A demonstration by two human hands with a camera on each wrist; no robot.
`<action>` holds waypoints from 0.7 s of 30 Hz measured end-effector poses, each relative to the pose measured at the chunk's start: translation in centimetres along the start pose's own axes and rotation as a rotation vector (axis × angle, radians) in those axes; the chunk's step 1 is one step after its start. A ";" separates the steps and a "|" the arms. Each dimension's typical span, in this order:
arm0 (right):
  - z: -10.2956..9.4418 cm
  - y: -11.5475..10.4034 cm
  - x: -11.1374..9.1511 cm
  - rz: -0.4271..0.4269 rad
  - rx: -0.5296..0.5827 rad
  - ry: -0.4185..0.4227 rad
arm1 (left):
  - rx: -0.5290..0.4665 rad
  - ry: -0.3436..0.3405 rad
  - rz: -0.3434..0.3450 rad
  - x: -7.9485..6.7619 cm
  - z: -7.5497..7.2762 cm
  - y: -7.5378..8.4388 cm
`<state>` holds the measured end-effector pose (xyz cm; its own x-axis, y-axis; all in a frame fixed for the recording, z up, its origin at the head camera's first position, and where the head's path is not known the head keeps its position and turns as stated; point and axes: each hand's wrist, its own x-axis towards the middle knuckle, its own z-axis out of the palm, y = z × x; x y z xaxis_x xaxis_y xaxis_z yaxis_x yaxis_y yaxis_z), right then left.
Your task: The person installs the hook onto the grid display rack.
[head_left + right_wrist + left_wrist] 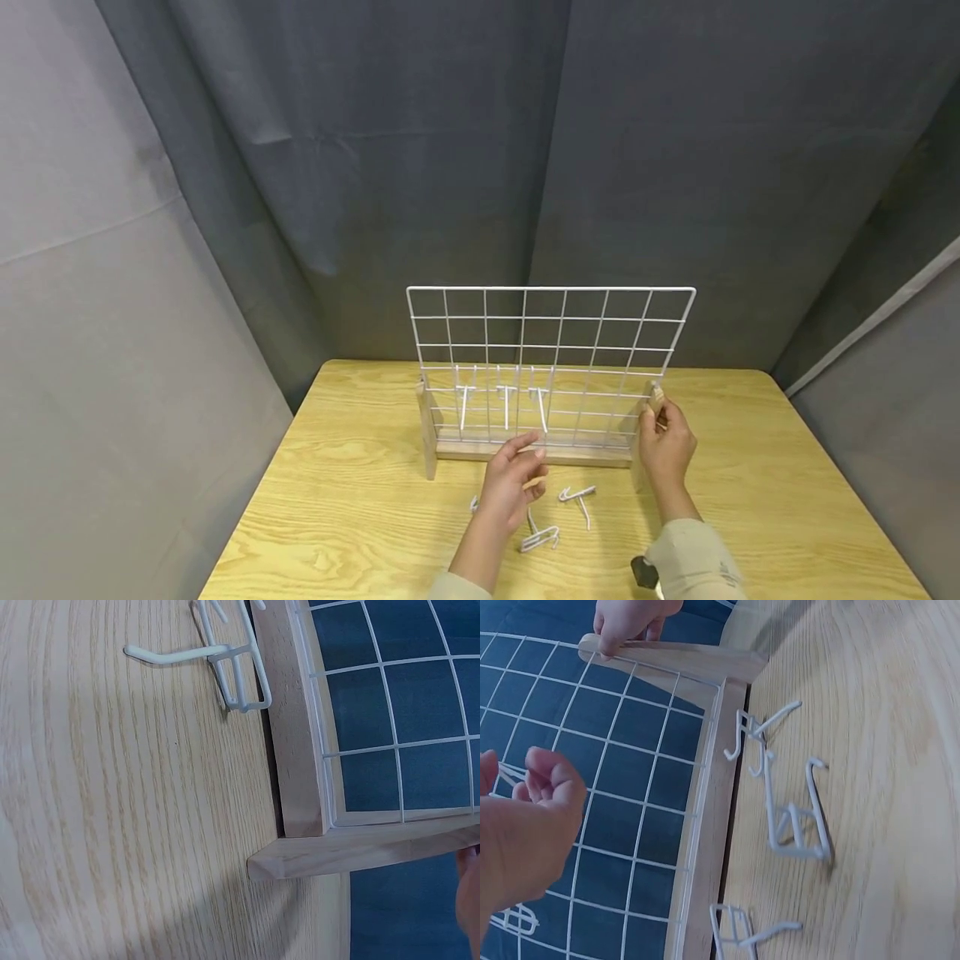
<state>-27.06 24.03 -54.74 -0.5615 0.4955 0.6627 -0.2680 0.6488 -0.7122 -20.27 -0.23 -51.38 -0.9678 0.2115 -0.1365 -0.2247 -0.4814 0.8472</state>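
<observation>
A white wire grid panel (551, 317) stands upright in a wooden stand (525, 452). Three white hooks hang on it: a left one (463, 408), a middle one (506, 408) and a right one (540, 408). My left hand (510, 483) is just in front of the right hook, its fingers loosely bent near the prong's tip; in the left wrist view a bit of white wire shows between thumb and fingers, with gaps around it. With thumb and fingers, my right hand (667, 442) grips the top of the stand's right wooden upright (654, 400).
Loose white hooks lie on the wooden table (330, 467) before the stand: one at the right (577, 496), one nearer (540, 539), and one mostly behind my left hand (474, 503). A dark object (643, 572) is beside my right sleeve. Grey curtains (420, 167) surround the table.
</observation>
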 end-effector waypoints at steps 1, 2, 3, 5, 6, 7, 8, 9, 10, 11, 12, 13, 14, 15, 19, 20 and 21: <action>0.0 -0.1 0.0 0.001 0.003 0.002 | 0.029 -0.005 0.010 -0.2 -0.1 0.0; 0.0 -0.1 -0.1 0.003 0.002 0.002 | 0.065 -0.009 0.021 -0.4 -0.3 0.1; 0.0 -0.1 -0.1 0.005 -0.001 0.002 | 0.100 -0.010 0.032 -0.6 -0.4 0.1; 0.0 -0.2 -0.1 0.007 -0.007 0.001 | 0.188 -0.016 0.056 -1.0 -0.8 0.1; 0.0 -0.2 -0.1 0.008 -0.005 0.000 | 0.233 -0.012 0.065 -1.2 -1.0 0.1; 0.0 -0.2 -0.2 0.008 -0.002 -0.001 | 0.281 -0.011 0.076 -1.4 -1.2 0.1; 0.0 -0.2 -0.2 0.008 -0.003 -0.002 | 0.324 -0.013 0.084 -1.6 -1.4 0.1; 0.1 -0.2 -0.1 0.007 0.000 -0.001 | 0.361 -0.019 0.095 -1.8 -1.6 0.1; 0.1 -0.2 -0.1 0.006 0.003 -0.001 | 0.395 -0.028 0.106 -2.0 -1.9 0.1; 0.1 -0.1 -0.1 0.004 0.005 -0.001 | 0.417 -0.036 0.116 -2.2 -2.1 0.1; 0.1 -0.1 -0.1 0.002 0.006 -0.002 | 0.433 -0.037 0.123 -2.4 -2.3 0.2; 0.1 -0.1 -0.1 0.002 0.002 -0.002 | 0.446 -0.045 0.132 -2.5 -2.6 0.2; 0.1 -0.1 -0.1 -0.001 0.003 -0.003 | 0.452 -0.051 0.142 -2.6 -2.8 0.3; 0.1 0.0 -0.1 -0.003 0.003 -0.003 | 0.461 -0.058 0.155 -2.7 -3.0 0.4; 0.0 0.1 -0.1 -0.007 0.012 -0.003 | 0.523 -0.051 0.196 -3.1 -4.2 0.5; 0.0 0.1 -0.1 -0.008 0.017 -0.003 | 0.539 -0.045 0.205 -3.2 -4.4 0.5; 0.0 0.1 -0.2 -0.008 0.021 -0.002 | 0.560 -0.037 0.209 -3.3 -4.7 0.5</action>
<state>-27.01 24.03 -54.96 -0.5606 0.4889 0.6683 -0.2891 0.6407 -0.7113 -17.72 -5.20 -52.92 -0.9782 0.1949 0.0721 0.0743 0.0038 0.9972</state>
